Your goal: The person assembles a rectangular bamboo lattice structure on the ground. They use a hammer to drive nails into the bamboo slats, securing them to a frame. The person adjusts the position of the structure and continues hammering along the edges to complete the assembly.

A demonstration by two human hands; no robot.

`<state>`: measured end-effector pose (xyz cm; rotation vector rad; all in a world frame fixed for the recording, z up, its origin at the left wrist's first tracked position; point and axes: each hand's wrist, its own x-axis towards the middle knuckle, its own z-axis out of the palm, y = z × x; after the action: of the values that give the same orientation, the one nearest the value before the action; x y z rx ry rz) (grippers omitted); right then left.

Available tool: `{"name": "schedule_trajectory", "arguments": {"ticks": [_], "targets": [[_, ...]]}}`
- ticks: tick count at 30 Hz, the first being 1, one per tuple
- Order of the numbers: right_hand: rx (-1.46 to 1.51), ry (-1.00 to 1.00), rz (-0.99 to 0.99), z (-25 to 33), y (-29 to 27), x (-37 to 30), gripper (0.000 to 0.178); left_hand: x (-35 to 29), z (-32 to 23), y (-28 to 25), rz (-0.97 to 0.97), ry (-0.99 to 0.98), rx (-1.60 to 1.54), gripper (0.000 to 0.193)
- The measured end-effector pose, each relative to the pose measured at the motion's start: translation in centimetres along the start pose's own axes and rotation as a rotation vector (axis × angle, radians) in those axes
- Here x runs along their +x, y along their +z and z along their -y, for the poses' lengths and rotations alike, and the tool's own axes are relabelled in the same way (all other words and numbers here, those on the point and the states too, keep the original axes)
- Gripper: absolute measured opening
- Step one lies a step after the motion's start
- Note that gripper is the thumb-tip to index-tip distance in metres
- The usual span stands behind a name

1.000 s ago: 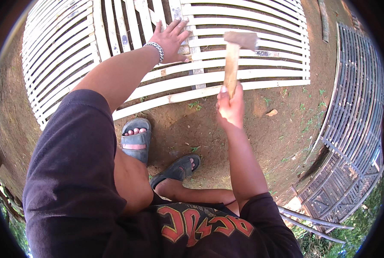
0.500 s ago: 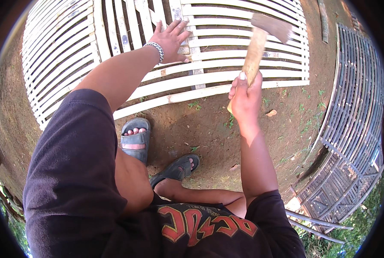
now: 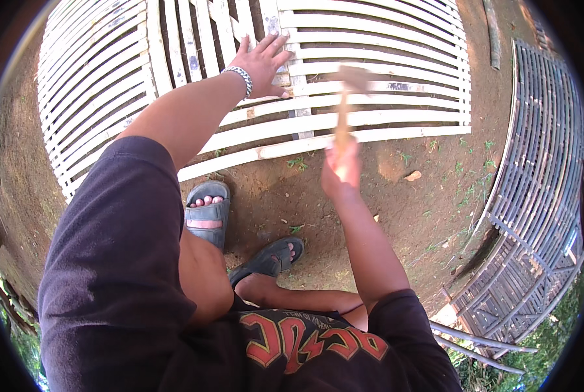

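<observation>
Left hand (image 3: 264, 70), upper centre: palm down, fingers spread apart on the slatted panel (image 3: 383, 117), which spans the top of the frame. Right hand (image 3: 341, 168), just right of centre: clamped round the handle of the hammer (image 3: 343, 117). Hammer head blurred, over the panel; contact cannot be told. Dark rack (image 3: 543, 144) at right edge.

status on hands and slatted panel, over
Right hand gripping wooden-handled tool, head blurred. Left hand spread on slatted panel. Left forearm crosses panel's near edge.
</observation>
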<state>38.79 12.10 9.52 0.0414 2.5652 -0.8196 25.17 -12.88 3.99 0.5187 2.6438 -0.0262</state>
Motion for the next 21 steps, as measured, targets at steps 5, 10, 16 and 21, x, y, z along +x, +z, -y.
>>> {"name": "schedule_trajectory", "arguments": {"ticks": [5,10,16,21], "targets": [[0.006,0.008,-0.04,0.9,-1.8,1.3,0.027,-0.2,0.3,0.0,0.001,-0.008,0.005,0.099],[0.136,0.205,-0.176,1.4,0.2,-1.6,0.037,-0.3,-0.1,-0.2,0.018,-0.026,0.004,0.101],[0.089,0.26,0.103,0.3,-1.3,-1.7,0.041,-0.2,0.0,-0.1,0.02,-0.007,0.018,0.1],[0.286,0.152,-0.161,0.3,-2.0,-3.7,0.037,-0.9,-0.2,0.1,0.044,-0.003,-0.018,0.113]]}}
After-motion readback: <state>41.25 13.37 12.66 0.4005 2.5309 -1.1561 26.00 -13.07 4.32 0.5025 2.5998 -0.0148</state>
